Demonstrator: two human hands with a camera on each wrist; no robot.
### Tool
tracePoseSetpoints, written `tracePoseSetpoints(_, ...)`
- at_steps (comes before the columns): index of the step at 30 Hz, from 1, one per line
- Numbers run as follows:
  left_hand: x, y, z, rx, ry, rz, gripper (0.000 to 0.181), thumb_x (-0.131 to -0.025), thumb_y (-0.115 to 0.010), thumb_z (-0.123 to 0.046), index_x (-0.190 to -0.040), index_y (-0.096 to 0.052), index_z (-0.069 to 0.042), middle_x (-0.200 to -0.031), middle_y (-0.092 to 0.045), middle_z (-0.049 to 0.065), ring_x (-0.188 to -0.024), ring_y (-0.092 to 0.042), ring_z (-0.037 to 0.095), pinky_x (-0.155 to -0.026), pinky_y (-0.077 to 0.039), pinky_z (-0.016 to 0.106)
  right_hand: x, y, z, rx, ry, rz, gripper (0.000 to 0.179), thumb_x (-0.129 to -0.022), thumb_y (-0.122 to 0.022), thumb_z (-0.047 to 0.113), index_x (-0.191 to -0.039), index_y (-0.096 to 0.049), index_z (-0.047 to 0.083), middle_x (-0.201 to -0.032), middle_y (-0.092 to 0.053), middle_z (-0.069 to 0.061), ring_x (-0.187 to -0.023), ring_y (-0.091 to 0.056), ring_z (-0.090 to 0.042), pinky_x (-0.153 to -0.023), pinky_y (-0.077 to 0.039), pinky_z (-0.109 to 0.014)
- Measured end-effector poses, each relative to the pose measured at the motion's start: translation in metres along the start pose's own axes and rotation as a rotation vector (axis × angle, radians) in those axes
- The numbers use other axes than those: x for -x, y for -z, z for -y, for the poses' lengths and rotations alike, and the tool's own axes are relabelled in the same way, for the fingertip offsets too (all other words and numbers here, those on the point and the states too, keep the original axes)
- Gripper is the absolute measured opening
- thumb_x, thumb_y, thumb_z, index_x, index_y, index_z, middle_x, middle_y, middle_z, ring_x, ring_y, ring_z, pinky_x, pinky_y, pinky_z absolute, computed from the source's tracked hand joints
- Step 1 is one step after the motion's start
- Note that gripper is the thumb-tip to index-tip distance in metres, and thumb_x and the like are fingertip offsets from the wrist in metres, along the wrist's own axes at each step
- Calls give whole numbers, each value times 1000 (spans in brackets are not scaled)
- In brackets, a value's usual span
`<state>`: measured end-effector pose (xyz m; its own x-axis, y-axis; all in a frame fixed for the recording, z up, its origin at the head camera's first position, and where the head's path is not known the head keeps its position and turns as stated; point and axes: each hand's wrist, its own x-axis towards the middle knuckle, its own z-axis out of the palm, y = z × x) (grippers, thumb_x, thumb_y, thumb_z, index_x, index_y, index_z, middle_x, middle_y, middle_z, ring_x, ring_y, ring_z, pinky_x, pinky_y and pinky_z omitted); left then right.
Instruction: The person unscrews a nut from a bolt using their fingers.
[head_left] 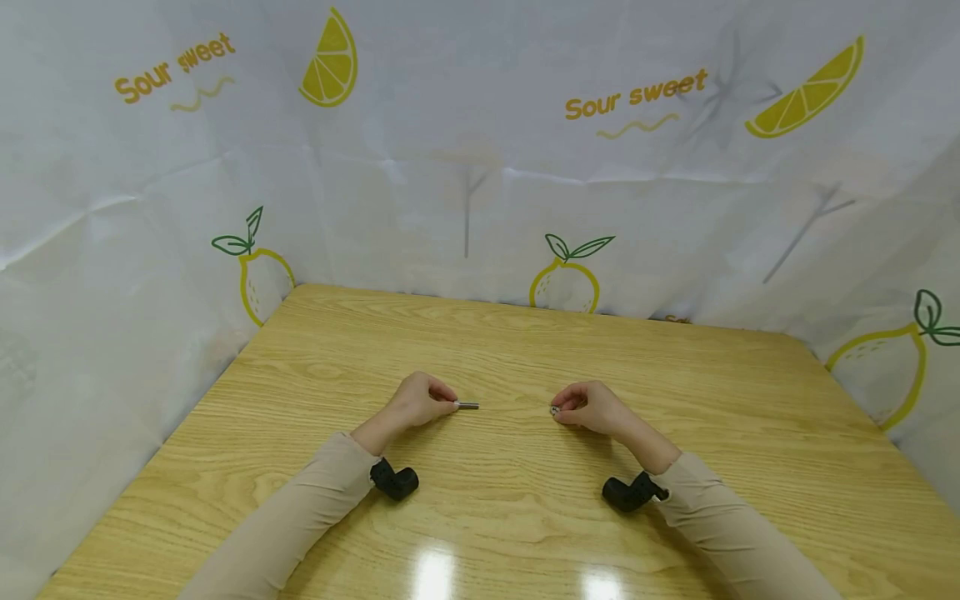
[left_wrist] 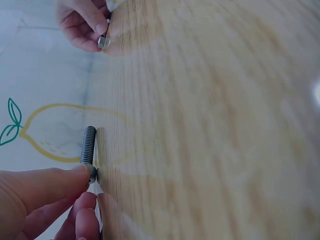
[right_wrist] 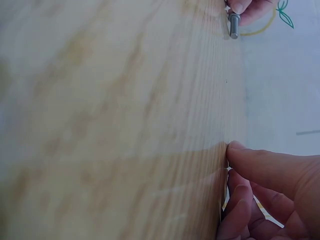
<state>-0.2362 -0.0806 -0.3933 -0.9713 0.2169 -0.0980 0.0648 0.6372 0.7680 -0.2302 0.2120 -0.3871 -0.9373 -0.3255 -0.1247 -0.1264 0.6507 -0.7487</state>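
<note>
A silver threaded bolt (head_left: 468, 406) lies low over the wooden table, its shaft pointing toward the right hand. My left hand (head_left: 420, 402) pinches the bolt at its head between thumb and fingers; in the left wrist view the bolt's thread (left_wrist: 88, 145) shows plainly. Opposite, a small silver nut (head_left: 555, 410) is pinched between the thumb and fingers of my right hand (head_left: 592, 407). The left wrist view also catches this nut (left_wrist: 103, 42), apart from the bolt. From the right wrist, the fingers of the right hand (right_wrist: 272, 182) hide the nut.
The light wood-grain table (head_left: 495, 517) spreads under both hands. A white curtain (head_left: 420, 208) with lemon prints hangs along its back and sides. Black devices (head_left: 396, 482) are strapped at both wrists, over beige sleeves. Light glares off the near tabletop.
</note>
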Motion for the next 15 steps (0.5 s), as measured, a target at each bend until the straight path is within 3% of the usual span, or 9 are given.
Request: tracePoseSetpoints(15,2,2,-2,31,-7,-1,16,-82,-71,-10,-95,-73,-3,-88,-69,7,-75,-56,12,-63,-42,20,0,1,-1,-9,5,0,23,-85,-67,9,-102,-64,-6,-82,-63,-12,-65,-52,-11,-55,-43,-22)
